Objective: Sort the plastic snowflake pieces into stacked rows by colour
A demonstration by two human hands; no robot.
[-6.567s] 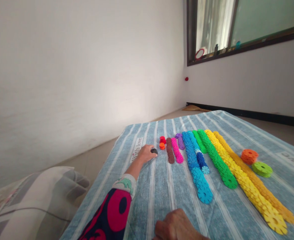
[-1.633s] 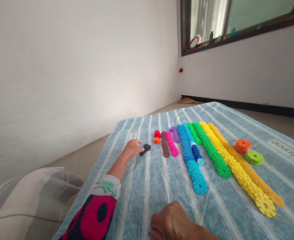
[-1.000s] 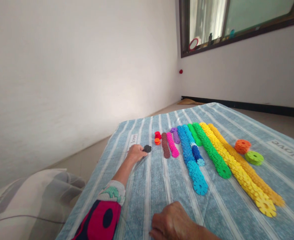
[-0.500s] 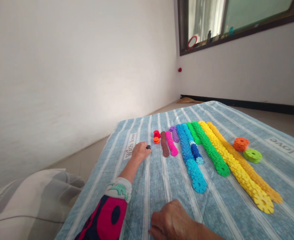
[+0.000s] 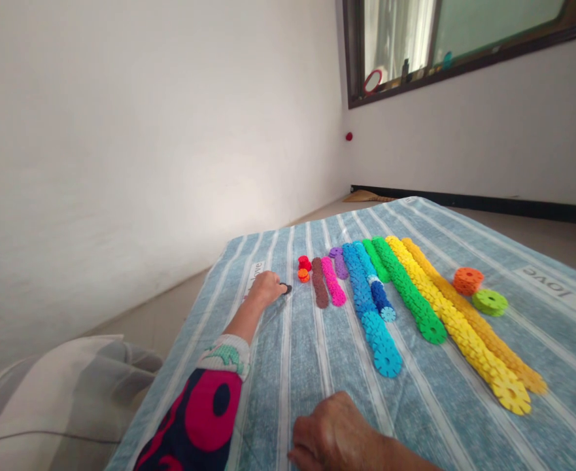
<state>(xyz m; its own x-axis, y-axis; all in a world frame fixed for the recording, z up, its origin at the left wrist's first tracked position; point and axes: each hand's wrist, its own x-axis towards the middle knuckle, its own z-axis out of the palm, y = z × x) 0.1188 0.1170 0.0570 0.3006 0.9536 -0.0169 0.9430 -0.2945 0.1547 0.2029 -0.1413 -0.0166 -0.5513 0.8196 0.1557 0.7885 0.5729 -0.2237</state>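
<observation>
My left hand [image 5: 267,287] reaches far out over the striped blue cloth [image 5: 317,366], its fingers pinched on a small black disc piece [image 5: 285,288] just left of the coloured rows. My right hand [image 5: 337,438] rests as a loose fist on the cloth at the bottom edge, with nothing seen in it. Flat toothed discs lie in overlapping rows: brown [image 5: 320,291], pink [image 5: 334,289], purple [image 5: 339,261], blue [image 5: 366,297], green [image 5: 408,297], yellow [image 5: 454,333] and amber [image 5: 488,347].
Small red [image 5: 304,263] and orange [image 5: 304,275] disc piles sit left of the brown row. An orange stack [image 5: 467,280] and a lime stack [image 5: 490,301] lie to the right. A grey pillow [image 5: 62,399] lies at bottom left; white walls and a window surround.
The black pieces lay spread beside my left hand earlier; now the fingers are closed on them and only a small part shows. My right hand has stayed put.
</observation>
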